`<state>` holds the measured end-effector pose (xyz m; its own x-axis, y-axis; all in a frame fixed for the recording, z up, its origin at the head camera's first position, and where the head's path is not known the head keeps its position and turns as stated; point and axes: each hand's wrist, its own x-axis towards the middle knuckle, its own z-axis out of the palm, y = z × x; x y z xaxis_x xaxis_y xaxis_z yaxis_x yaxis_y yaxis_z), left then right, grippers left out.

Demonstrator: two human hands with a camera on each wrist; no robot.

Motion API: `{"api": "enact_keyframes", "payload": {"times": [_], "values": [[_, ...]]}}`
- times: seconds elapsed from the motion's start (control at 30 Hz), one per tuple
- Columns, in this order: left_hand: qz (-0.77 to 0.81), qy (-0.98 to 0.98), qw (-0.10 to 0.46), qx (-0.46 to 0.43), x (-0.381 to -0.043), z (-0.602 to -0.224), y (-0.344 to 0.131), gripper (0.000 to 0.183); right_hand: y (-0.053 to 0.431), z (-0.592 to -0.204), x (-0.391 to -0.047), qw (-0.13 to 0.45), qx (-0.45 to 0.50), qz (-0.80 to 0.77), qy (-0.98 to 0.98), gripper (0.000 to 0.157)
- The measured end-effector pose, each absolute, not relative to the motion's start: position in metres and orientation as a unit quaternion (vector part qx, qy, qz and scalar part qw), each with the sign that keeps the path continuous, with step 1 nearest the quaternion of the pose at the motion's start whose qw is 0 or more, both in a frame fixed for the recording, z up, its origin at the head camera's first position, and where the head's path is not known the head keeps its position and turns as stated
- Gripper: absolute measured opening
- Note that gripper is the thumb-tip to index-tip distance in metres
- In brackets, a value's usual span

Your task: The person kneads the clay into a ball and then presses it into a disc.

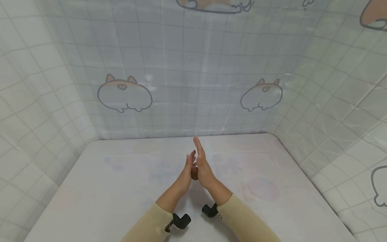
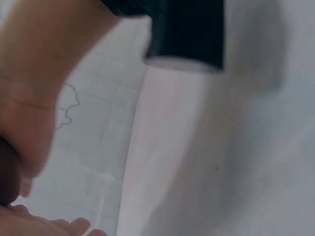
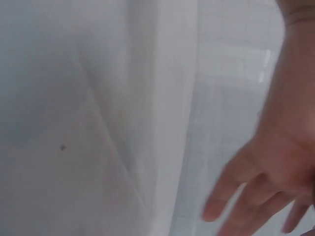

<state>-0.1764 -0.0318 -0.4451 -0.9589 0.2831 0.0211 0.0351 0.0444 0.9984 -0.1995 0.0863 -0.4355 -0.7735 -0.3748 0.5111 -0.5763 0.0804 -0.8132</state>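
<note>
A small brown roundish lump (image 1: 195, 173) sits between the two palms, above the table in the middle of the head view. My left hand (image 1: 185, 174) presses it from the left, its fingers extended and slightly spread. From the other side my right hand (image 1: 205, 169) lies flat against it, fingers straight and pointing away. Both palms face each other, nearly upright. In the left wrist view the lump (image 2: 7, 172) shows at the left edge between the hands. What the lump is made of cannot be told. The right wrist view shows loosely spread fingers (image 3: 231, 187) at its right side.
A pale table (image 1: 121, 188) with faint printed patches lies under the hands. Grid-patterned curtains (image 1: 193, 84) with cartoon animals stand behind it and at both sides. Each wrist bears a black camera mount, the left one (image 1: 181, 221) and the right one (image 1: 209, 210).
</note>
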Motion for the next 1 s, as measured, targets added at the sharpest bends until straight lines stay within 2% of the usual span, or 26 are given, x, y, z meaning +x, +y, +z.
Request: {"api": "enact_keyframes", "payload": {"times": [0.1, 0.23, 0.4, 0.57, 0.83, 1.0], "values": [[0.696, 0.702, 0.085, 0.125, -0.173, -0.442, -0.032, 0.076, 0.086, -0.438, -0.201, 0.069, 0.308, 0.593, -0.741, 0.09], [0.71, 0.689, 0.047, 0.137, -0.171, -0.439, -0.032, 0.077, 0.083, -0.44, -0.2, 0.047, 0.294, 0.598, -0.744, 0.09], [0.72, 0.677, -0.01, 0.15, -0.171, -0.44, -0.03, 0.08, 0.077, -0.443, -0.195, 0.038, 0.289, 0.641, -0.71, 0.076], [0.734, 0.662, -0.038, 0.146, -0.17, -0.44, -0.028, 0.079, 0.073, -0.444, -0.193, 0.036, 0.267, 0.69, -0.672, 0.063], [0.757, 0.63, -0.07, 0.158, -0.174, -0.441, -0.03, 0.088, 0.076, -0.433, -0.192, 0.017, 0.237, 0.727, -0.644, 0.07], [0.734, 0.657, -0.066, 0.157, -0.176, -0.442, -0.037, 0.081, 0.085, -0.415, -0.184, 0.024, 0.23, 0.719, -0.655, 0.068]]}}
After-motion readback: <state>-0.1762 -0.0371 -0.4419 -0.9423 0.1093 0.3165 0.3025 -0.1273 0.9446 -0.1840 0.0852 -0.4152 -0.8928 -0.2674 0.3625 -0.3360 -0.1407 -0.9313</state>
